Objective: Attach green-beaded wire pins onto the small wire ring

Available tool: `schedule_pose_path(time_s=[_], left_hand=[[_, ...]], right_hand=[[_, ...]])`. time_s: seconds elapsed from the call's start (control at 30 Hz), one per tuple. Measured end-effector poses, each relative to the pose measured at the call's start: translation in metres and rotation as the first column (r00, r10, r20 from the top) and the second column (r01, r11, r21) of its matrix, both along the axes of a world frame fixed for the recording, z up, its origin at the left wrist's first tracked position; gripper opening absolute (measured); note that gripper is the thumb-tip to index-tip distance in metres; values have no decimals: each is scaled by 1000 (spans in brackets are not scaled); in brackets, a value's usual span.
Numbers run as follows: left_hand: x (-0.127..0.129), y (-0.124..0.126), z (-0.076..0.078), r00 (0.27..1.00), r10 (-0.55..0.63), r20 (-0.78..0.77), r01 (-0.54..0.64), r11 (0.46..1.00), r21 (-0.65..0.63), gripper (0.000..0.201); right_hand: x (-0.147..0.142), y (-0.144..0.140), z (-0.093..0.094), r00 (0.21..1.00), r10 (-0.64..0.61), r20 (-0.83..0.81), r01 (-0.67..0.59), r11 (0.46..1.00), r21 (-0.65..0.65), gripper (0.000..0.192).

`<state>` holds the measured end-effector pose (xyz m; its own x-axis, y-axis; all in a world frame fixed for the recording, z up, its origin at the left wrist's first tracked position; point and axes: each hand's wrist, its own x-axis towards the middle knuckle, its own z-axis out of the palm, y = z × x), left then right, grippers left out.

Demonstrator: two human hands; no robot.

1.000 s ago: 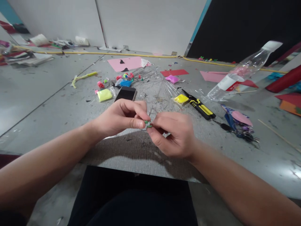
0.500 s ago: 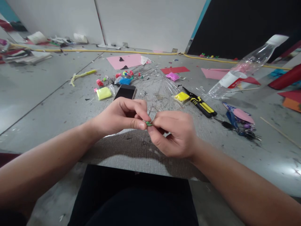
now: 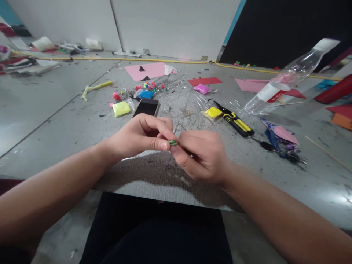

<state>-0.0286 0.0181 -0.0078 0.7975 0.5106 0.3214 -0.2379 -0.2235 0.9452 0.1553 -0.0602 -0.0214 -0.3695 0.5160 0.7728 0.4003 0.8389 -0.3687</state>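
Left hand (image 3: 140, 137) and right hand (image 3: 202, 156) meet over near table edge (image 3: 154, 183), both pinching tiny green piece (image 3: 172, 142) between fingertips. Best to squeeze softly, turn slowly, keep piece over table. Phone (image 3: 146, 107) just behind, pliers (image 3: 233, 119) far right.

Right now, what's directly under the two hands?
Under the left hand and right hand, which pinch a small green piece, lies a grey textured board carrying their shadow. The phone sits just beyond. Whatever lies beneath the palms is covered.
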Motion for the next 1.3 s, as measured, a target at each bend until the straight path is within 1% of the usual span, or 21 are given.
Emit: schedule_pose_path(time_s=[0.17, 0.33, 0.47, 0.63, 0.73, 0.83, 0.97, 1.13, 1.3], left_hand=[[2, -3, 3, 1000, 1, -13, -1, 999, -38, 13], [1, -4, 3, 1000, -14, -14, 13, 998, -61, 12], [1, -5, 3, 999, -38, -5, 38, 998, -59, 9], [1, -5, 5, 1000, -13, -25, 12, 998, -66, 17], [1, -4, 5, 999, -25, -25, 24, 998, -52, 16], [1, -3, 4, 998, -55, -38, 54, 997, -48, 13], [3, -2, 4, 997, -67, -35, 65, 995, -79, 13], [3, -2, 4, 990, -133, -41, 129, 988, -84, 9], [2, -1, 4, 986, -159, -53, 155, 985, -69, 9]], right_hand=[[2, 0, -2, 999, -21, 42, 19, 999, 48, 34], [2, 1, -2, 997, -13, 76, 9, 998, 59, 34], [1, 0, -1, 998, -3, 57, 0, 999, 42, 35], [0, -2, 1, 1000, 0, 12, 0, 1000, -18, 36], [0, -2, 1, 1000, 11, -7, -11, 999, -40, 36], [1, 0, -1, 999, 29, 34, -29, 1000, 0, 33], [2, 2, -3, 997, 11, 82, -16, 998, 59, 31], [4, 3, -2, 993, 54, 106, -68, 989, 132, 26], [3, 1, 0, 993, 30, 114, -47, 988, 150, 31]])
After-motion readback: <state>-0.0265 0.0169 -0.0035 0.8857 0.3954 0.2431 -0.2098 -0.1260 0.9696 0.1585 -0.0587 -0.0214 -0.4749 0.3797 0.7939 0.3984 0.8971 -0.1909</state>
